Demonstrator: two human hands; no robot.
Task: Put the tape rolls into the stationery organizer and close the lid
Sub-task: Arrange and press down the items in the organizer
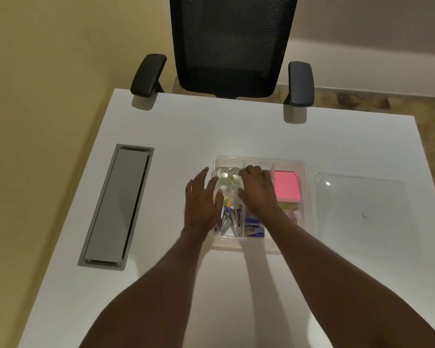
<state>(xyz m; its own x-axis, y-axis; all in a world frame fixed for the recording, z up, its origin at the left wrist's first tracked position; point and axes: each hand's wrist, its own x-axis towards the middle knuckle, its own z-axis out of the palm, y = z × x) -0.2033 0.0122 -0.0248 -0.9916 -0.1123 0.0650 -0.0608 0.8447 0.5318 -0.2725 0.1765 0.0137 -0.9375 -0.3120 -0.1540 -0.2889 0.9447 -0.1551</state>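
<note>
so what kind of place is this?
Likely an office: a white desk with a grey cable hatch, a black mesh chair opposite, and a clear stationery organizer with its lid beside it.

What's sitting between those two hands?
The clear tape rolls, in the organizer's far-left compartment, lie between the left hand and right hand in the head view.

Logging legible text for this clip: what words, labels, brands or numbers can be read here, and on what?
None legible.
Blue boxes in the stationery organizer: print on their labels, too blurred to read.
Pink note pad: no visible text.
Clear lid: no text visible.
</note>
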